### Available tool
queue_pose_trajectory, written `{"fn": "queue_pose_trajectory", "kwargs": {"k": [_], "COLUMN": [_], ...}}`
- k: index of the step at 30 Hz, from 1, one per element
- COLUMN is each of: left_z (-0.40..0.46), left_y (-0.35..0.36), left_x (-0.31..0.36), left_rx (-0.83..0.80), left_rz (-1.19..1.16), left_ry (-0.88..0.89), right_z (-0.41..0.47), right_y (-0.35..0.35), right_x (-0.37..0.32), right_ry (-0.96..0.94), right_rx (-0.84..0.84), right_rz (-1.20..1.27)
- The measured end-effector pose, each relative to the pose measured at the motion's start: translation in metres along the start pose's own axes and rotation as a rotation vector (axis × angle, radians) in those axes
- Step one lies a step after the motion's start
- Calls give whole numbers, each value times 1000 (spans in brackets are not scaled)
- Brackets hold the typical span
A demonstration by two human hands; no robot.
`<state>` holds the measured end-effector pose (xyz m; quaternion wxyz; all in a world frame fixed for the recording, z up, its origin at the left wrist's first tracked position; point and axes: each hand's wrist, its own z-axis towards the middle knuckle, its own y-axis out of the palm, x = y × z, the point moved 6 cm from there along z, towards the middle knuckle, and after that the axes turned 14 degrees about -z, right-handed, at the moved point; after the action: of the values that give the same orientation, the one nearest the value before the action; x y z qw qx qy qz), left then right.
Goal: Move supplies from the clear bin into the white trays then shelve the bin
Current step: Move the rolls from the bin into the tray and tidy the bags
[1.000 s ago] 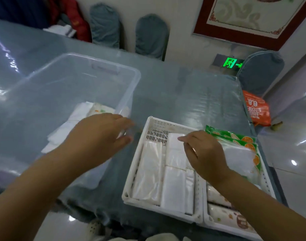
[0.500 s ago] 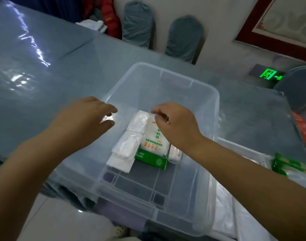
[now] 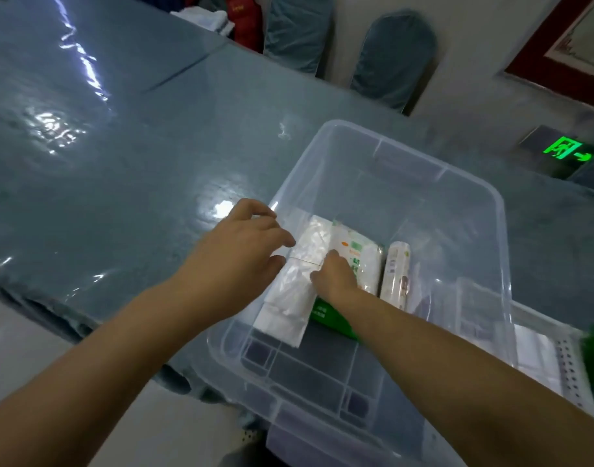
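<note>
The clear bin [image 3: 383, 203] sits on the blue-grey table [image 3: 120, 163], near its front edge, and both arms reach into it. Along the bin's floor lie a few supplies: white plastic-wrapped packs [image 3: 300, 288] at the left, a white and green packet [image 3: 359, 261] touching them on the right, and a slim white tube-like pack [image 3: 395, 274] just beside that. The left hand [image 3: 241, 251] hovers at the bin's left wall with fingers loosely bent and slightly spread, fingertips at the white packs; I cannot tell whether it grips anything. The right hand [image 3: 334, 276] is down on the supplies, its fingers curled in at the seam between the white packs and the green packet, seemingly pinching the white packs' edge. A white tray [image 3: 568, 369] shows at the right, partly behind the bin. Two covered chairs [image 3: 393, 59] stand against the wall.
</note>
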<state>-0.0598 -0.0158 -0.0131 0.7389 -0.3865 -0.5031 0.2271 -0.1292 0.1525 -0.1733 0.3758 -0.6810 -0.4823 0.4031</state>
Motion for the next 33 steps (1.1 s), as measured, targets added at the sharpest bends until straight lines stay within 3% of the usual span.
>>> {"fn": "queue_pose_trajectory", "kwargs": {"k": [3, 5, 11, 16, 20, 25, 33], "left_z": [0, 0, 2, 3, 16, 38, 44], "left_y": [0, 0, -2, -4, -5, 4, 76], "left_x": [0, 0, 0, 7, 28, 91, 201], "left_rx": [-6, -10, 10, -6, -20, -15, -192], "left_rz": [14, 11, 8, 141, 168, 144, 126], "left_ry": [19, 22, 24, 58, 87, 242, 515], "right_z": [10, 17, 21, 12, -11, -59, -142], "right_y": [8, 12, 12, -49, -105, -170, -217], "right_x": [4, 6, 3, 10, 32, 83, 216], "right_ry": [223, 281, 230, 104, 70, 68, 157], "right_rx": [-20, -26, -43, 92, 235, 364, 550], "right_rz": [389, 504, 486, 411, 508, 668, 831]}}
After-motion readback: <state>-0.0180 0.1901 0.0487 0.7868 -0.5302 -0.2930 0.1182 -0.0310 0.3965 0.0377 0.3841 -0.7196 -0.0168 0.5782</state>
